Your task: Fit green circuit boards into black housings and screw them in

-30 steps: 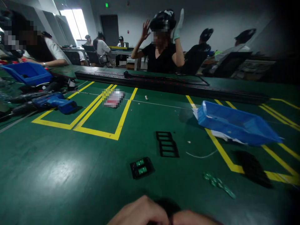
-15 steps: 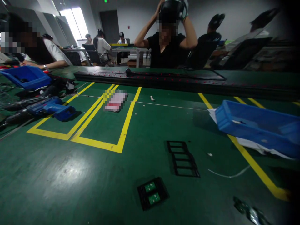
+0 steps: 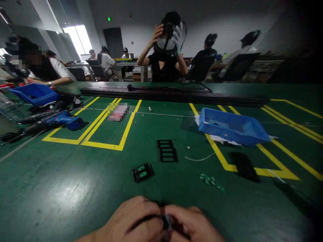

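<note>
Green counter [image 3: 75, 188], yellow tape boxes on it. Both hands are in shot at the near edge, pressed together. Half a second ago neither showed, because the view was tipped up and sat closer to the far side. It matches the picture a second ago, but more of the hands shows now.

Left hand [image 3: 133, 220] and right hand [image 3: 195, 227] meet over a small dark part [image 3: 167, 222]. Fingers [image 3: 181, 215] of both are curled shut on it, left thumb across the top. The part sits between the two hands, low over the counter's near edge. Can't tell what it is: too small, mostly covered.

Nearest things ahead of the hands:
- black holder [image 3: 143, 172] with two green boards in it, just beyond the left hand
- empty black frame [image 3: 167, 150] behind that
- green strip [image 3: 210, 180] to the right, lying flat
- thin white wire [image 3: 199, 158] between frame and tape line

None of these has moved on the counter, only the framing shifted.

Blue bin [image 3: 232, 126] is far right on a white sheet, with a dark pile [image 3: 243, 164] in front of it. Blue drill [image 3: 63, 118] is far left.

Person [image 3: 166, 64] opposite holds headgear at the head with both hands, one gloved. A second ago those hands were up in the air, clear of it.
</note>
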### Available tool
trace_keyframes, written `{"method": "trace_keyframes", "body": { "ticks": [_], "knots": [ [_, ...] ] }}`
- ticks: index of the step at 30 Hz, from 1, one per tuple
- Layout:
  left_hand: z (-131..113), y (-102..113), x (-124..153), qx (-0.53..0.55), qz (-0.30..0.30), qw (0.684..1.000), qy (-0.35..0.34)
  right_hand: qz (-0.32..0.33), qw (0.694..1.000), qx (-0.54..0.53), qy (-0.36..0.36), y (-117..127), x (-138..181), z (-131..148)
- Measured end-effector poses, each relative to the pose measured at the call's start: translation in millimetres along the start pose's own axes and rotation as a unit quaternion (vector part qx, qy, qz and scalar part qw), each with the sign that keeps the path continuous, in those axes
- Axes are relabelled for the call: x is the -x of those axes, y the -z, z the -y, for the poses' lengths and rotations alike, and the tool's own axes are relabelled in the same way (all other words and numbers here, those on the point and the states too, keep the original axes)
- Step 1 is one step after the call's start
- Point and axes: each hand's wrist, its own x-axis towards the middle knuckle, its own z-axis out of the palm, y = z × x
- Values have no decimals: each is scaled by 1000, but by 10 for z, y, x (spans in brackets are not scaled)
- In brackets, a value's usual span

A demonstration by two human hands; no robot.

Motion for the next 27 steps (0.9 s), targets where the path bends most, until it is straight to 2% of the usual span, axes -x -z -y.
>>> {"method": "trace_keyframes", "body": {
  "ticks": [1, 2, 5, 9, 13, 18, 23, 27],
  "knots": [
    [-41, 19, -21, -18, -31, 999, -5, -10, 999, -36, 19, -30, -19, 45],
    [-66, 28, -28, -30, -18, 999, -20, -8, 996, -81, 32, -57, -24, 86],
    [-81, 27, 0, -64, 2, 997, -49, -5, 993, -99, 69, -105, 7, 169],
    [-107, 11, 51, -68, 14, 995, -76, 21, 989, -126, 74, -107, 64, 217],
    [-249, -26, 58, -67, 8, 997, -25, 41, 988, -132, 74, -89, 152, 254],
    [-581, -141, 26, -46, 20, 998, 49, 50, 987, -143, 61, -16, 451, 191],
    [-1040, -367, 1, -27, 15, 995, 90, 59, 980, -180, 62, 83, 908, 63],
    [-1329, -600, 1, -10, 1, 994, 113, 33, 979, -190, 59, 108, 1143, -34]
  ]
}}
